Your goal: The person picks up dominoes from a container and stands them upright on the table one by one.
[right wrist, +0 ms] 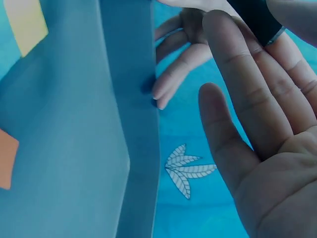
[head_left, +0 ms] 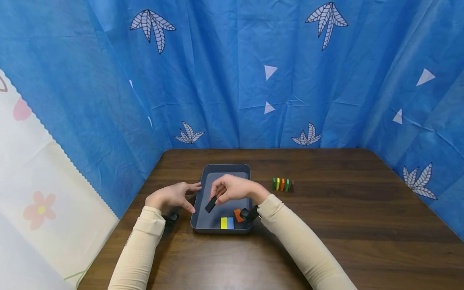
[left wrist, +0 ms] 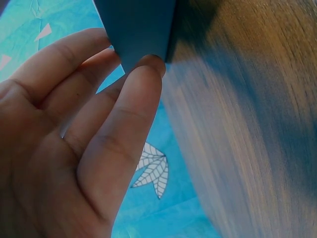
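A grey rectangular tray (head_left: 222,230) lies on the table, its long side pointing away from me. My right hand (head_left: 232,188) pinches a black block (head_left: 210,204) between thumb and fingers, above the tray floor. In the right wrist view the block (right wrist: 257,21) shows at the top, its end sticking out past the fingers. On the tray's left side, my left hand (head_left: 175,195) touches the wall with spread fingers and thumb; the left wrist view has the thumb against that wall (left wrist: 138,29). A yellow block (head_left: 224,223), a blue block (head_left: 230,223) and an orange block (head_left: 238,215) lie at the tray's near end.
Right of the tray, several small blocks (head_left: 282,185) stand in a row on the wooden table (head_left: 348,209): green, yellow, orange, green and brown. A blue curtain (head_left: 239,80) hangs behind the table, and a white cloth with flowers (head_left: 54,193) hangs at the left.
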Motion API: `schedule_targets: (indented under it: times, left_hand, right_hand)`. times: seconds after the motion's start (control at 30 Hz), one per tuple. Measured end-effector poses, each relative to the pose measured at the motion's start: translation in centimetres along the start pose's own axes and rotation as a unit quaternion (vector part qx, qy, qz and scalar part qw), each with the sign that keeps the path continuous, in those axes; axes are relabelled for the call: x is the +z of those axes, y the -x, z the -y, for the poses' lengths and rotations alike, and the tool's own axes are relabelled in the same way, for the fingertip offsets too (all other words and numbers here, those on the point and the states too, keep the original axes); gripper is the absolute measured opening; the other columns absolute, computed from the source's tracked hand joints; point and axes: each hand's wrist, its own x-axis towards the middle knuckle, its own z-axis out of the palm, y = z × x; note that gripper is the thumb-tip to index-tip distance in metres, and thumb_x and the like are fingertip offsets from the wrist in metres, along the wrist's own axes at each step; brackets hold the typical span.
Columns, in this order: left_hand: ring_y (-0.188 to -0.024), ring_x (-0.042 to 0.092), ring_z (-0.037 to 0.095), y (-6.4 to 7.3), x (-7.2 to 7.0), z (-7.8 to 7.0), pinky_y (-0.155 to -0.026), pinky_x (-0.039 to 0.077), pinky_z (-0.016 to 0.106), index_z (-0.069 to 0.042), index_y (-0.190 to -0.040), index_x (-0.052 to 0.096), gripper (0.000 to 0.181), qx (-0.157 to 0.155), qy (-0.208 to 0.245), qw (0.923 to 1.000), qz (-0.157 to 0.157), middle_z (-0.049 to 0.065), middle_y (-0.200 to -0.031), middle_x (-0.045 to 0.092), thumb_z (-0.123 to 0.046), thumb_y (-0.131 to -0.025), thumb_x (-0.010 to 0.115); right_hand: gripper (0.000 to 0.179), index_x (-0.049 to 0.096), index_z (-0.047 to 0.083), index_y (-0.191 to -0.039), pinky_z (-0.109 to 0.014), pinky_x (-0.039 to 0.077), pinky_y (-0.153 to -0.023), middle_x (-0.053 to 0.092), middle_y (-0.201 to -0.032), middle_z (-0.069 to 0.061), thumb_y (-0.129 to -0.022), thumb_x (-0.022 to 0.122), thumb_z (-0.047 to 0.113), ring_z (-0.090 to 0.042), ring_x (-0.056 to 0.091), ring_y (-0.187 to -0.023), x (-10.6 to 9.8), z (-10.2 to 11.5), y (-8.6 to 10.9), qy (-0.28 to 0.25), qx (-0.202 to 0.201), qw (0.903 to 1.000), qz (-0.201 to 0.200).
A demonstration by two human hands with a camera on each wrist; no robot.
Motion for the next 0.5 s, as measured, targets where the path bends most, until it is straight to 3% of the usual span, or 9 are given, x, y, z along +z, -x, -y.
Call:
schedule_targets:
  times: [0.3,0.5]
  left_hand:
    - [-0.142,0.044,0.038,0.0,0.0,-0.1,-0.109,0.046,0.052,-0.008,-0.153,0.041,0.094,-0.004,-0.013,0.9999,-0.007,0.01,-0.164,0.032,-0.025,-0.074,0.09]
    - [-0.143,0.042,0.04,0.0,0.1,0.0,-0.11,0.045,0.053,-0.007,-0.153,0.042,0.094,-0.004,-0.002,1.0,-0.006,0.01,-0.165,0.03,-0.023,-0.074,0.09]
  right_hand:
    - [0.017,0.069,0.0,-0.106,-0.031,0.06,-0.082,0.073,-0.102,-0.013,-0.089,0.07,-0.001,-0.012,0.07,-0.087,-1.2,-0.1,2.1,-0.01,-0.032,0.9984,-0.045]
    - [0.021,0.07,-0.001,-0.11,-0.032,0.061,-0.082,0.074,-0.102,-0.014,-0.089,0.071,0.0,-0.022,0.071,-0.09,-1.9,-0.5,3.7,-0.021,-0.035,0.9951,-0.09]
